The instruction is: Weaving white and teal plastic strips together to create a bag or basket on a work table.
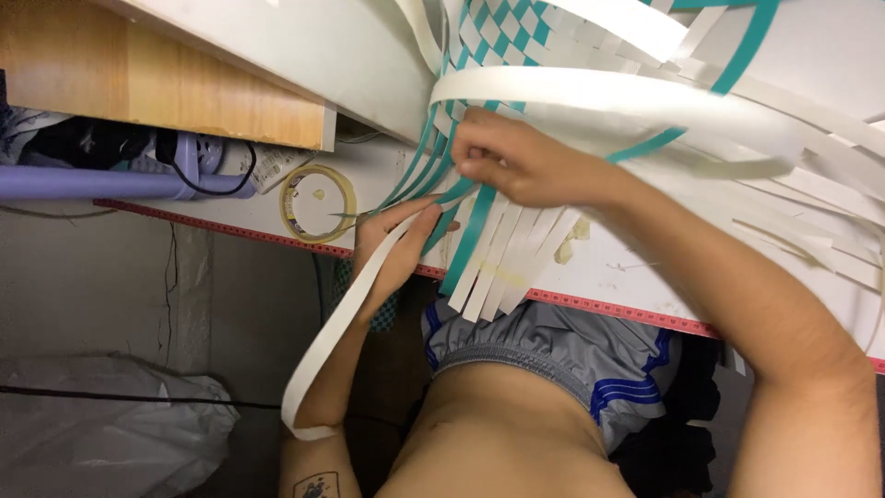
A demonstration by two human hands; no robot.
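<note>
Here, the left hand [398,244] grips a white strip [336,323] at seven o'clock; the right hand [512,161] pinches teal strips [419,166] of the woven mat [498,37], tape roll [318,203] at nine.

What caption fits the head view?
Both hands, left and right, weaving white and teal strips on a white table.

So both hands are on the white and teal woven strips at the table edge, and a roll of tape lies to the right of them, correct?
Not quite: in the head view the roll of tape lies to the left of the hands, by the red measuring edge. Both the left hand and right hand do work the woven strips.
</note>
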